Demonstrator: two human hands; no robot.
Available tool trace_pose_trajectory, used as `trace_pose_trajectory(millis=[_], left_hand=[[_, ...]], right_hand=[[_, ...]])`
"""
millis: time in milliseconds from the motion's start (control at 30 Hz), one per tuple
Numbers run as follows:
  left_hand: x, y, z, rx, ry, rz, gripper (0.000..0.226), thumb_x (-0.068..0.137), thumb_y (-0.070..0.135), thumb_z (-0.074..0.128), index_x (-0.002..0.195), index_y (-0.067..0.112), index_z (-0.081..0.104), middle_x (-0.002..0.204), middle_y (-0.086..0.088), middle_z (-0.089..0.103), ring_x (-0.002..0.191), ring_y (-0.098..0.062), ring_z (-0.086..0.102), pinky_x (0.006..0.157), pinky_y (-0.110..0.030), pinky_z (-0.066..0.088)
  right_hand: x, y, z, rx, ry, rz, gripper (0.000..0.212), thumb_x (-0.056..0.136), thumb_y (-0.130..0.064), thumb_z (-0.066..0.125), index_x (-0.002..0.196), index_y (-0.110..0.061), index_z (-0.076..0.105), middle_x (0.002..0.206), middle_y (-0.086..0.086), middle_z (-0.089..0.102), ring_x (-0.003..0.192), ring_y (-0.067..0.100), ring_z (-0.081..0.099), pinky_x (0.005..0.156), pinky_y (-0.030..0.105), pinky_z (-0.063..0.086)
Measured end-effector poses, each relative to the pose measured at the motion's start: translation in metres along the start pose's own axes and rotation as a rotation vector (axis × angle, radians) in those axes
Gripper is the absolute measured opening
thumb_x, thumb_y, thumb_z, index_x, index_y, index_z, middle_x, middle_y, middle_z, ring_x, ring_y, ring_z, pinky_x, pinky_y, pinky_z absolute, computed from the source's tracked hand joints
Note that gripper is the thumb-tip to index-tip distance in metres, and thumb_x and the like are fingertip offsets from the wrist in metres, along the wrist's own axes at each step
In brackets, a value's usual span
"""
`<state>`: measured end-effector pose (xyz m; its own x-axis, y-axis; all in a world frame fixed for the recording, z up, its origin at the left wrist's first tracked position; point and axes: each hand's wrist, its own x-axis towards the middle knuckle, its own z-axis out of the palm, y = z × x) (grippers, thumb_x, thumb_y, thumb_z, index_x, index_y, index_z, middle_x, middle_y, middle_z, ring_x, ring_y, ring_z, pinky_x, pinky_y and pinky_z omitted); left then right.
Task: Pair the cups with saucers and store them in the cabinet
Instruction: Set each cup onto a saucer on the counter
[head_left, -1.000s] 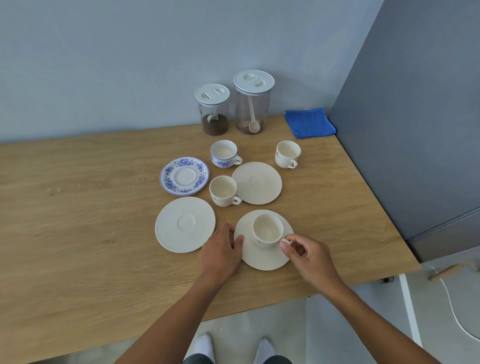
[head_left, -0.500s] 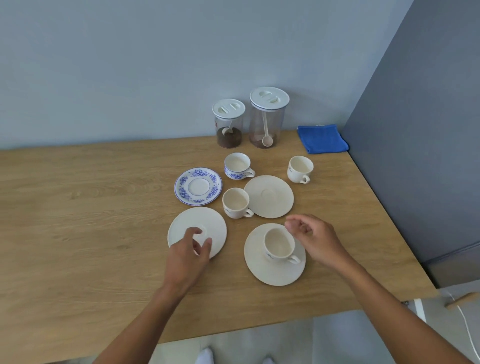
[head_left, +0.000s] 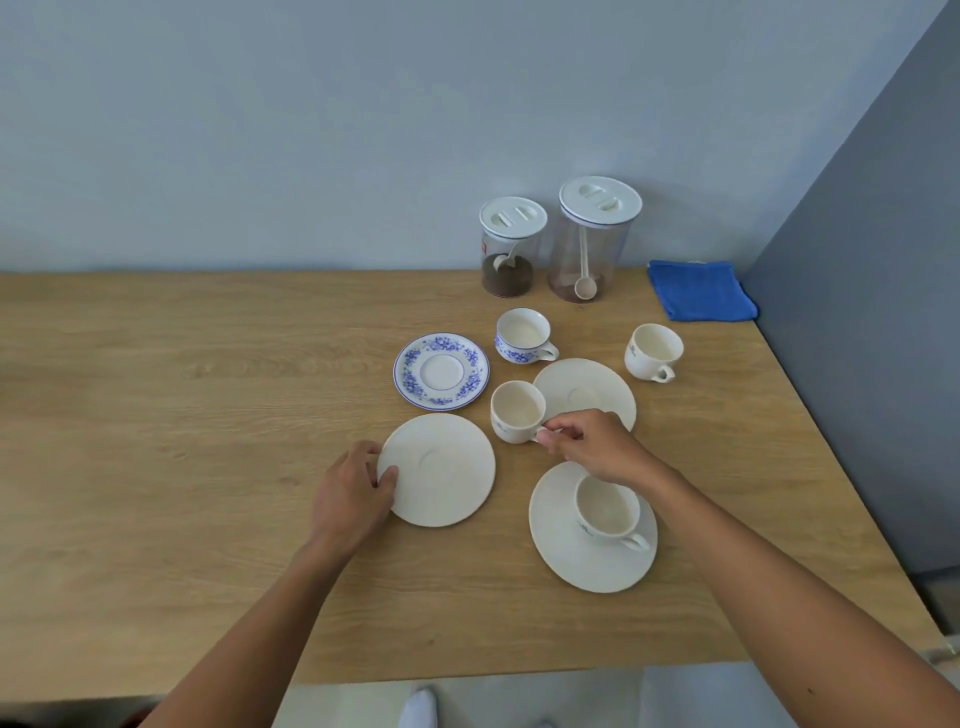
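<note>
On the wooden table, a cream cup stands on a cream saucer at the front right. My right hand pinches the handle of a second cream cup that stands on the table between two bare cream saucers. My left hand grips the left rim of the nearer bare saucer. The other bare saucer lies behind my right hand. A blue-flowered saucer and a blue-flowered cup sit apart further back. A third cream cup stands at the right.
Two clear jars with white lids, the coffee jar and the taller spoon jar, stand by the back wall. A folded blue cloth lies in the back right corner. A grey cabinet side borders the table's right edge.
My right hand left the cup on the front saucer and took the handle of the middle cup. My left hand slid to the rim of the bare saucer. The camera tilted up.
</note>
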<state>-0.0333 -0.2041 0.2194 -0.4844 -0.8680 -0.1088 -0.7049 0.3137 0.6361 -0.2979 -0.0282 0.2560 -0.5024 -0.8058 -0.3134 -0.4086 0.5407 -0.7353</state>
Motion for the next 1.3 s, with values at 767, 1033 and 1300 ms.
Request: trace_pose_trajectory(millis=[767,1033,1300], left_hand=[[0.002,-0.012,0.008,-0.084,0.020,-0.092,0.020,0.086,0.039,0.066,0.102,0.029,0.060,0.082,0.011,0.064,0.081,-0.013,0.062,0.071,-0.033,0.049],[0.001,-0.012,0.007,-0.080,0.027,-0.077,0.019,0.086,0.040,0.065,0.102,0.030,0.059,0.081,0.011,0.062,0.079,-0.012,0.060,0.065,-0.030,0.043],[0.001,-0.013,0.005,-0.084,0.023,-0.064,0.020,0.087,0.039,0.065,0.103,0.028,0.060,0.080,0.012,0.062,0.078,-0.012,0.060,0.064,-0.029,0.041]], right_hand=[[-0.011,-0.062,0.052,0.242,-0.058,-0.046,0.013,0.089,-0.021,0.074,0.091,-0.009,0.078,0.078,0.004,0.077,0.075,0.012,0.075,0.064,0.023,0.058],[-0.014,-0.065,0.066,0.195,-0.079,-0.043,0.013,0.090,-0.019,0.072,0.091,-0.007,0.077,0.080,0.008,0.076,0.071,0.007,0.073,0.058,0.019,0.055],[-0.014,-0.066,0.065,0.151,-0.071,-0.041,0.014,0.090,-0.024,0.072,0.090,-0.011,0.078,0.076,0.001,0.076,0.076,0.013,0.075,0.061,0.018,0.053]])
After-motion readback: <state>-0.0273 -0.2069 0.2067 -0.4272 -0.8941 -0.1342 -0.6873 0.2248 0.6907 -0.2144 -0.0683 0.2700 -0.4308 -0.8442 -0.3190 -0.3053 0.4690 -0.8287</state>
